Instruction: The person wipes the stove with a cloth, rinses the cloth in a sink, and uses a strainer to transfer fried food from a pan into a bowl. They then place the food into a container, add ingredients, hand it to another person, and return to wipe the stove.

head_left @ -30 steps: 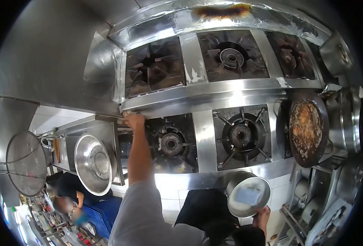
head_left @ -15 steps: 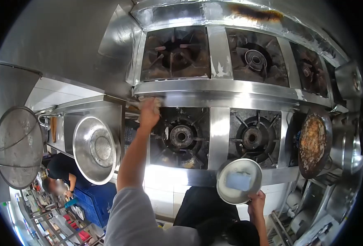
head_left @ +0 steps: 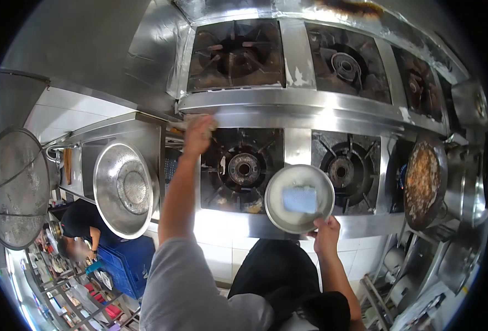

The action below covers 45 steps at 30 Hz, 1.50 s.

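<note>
My right hand point(head_left: 325, 236) grips the near rim of a round metal bowl point(head_left: 273, 212), thumb over the edge. Whitish liquid fills the bowl's bottom, and a pale blue rectangular piece point(head_left: 299, 199) shows in it. The bowl is held over the stove's front edge, overlapping the front burners. Reaching far forward, my left hand point(head_left: 198, 138) is closed on a pale cloth point(head_left: 213, 123), smeared by motion. That cloth is at the left end of the steel ledge point(head_left: 266, 117) behind the front burners. Below the left hand lies the front left burner point(head_left: 244, 169).
A wok with browned residue point(head_left: 422, 185) sits at the right. Left of the stove are a large steel basin point(head_left: 103, 190) and a big round strainer point(head_left: 12, 187). Another person point(head_left: 81, 226) stands at lower left by a blue bin point(head_left: 127, 265). More burners point(head_left: 345, 66) line the back.
My right hand has carried the bowl forward and left, farther over the stove. My left hand stays at the ledge with the cloth. The whole view has shifted slightly.
</note>
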{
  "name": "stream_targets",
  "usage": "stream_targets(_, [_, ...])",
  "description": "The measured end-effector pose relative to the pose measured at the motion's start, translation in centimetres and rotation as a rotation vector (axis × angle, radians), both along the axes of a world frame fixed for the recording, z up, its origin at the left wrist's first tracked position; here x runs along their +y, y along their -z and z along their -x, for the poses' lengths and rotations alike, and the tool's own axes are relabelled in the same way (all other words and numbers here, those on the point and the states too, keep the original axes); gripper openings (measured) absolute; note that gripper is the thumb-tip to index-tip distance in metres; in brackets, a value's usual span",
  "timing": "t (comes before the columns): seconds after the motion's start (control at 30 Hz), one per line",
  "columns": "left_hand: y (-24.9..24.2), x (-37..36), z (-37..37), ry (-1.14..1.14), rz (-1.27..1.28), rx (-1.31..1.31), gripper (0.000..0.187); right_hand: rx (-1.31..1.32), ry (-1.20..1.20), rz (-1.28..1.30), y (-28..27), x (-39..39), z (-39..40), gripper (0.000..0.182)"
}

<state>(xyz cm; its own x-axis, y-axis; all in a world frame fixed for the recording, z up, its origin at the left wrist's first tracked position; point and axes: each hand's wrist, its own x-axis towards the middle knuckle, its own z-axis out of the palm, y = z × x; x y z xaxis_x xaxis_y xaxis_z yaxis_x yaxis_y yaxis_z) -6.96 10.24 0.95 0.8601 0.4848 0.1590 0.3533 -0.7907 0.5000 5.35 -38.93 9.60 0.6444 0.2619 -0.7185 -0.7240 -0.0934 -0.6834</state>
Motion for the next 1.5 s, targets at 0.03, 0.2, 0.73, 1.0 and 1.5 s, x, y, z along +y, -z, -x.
stream_targets(0.03, [1.0,1.2,1.8,-0.057,-0.029,-0.041,0.062,0.007,0.01,0.002,0.2,-0.1,0.2,0.017])
stream_targets(0.2, [2.0,-6.1,9.5,-0.084,-0.137,-0.007,0.06,-0.038,0.04,-0.028,-0.3,0.3,1.6,0.01])
stream_targets(0.73, [1.9,-24.7,29.2,-0.56,0.362,0.136,0.045,0.029,0.179,-0.223,4.2,-6.9,19.9,0.068])
stream_targets(1.0, [-10.7,-29.3,35.6,-0.285,1.947,-0.312,0.042,-0.054,-0.429,-0.159,-2.2,-1.7,39.3,0.051])
stream_targets(1.5, [-7.8,18.6,67.5,-0.492,0.811,-0.326,0.048,-1.362,-0.995,-0.068,-14.0,53.8,58.9,0.028])
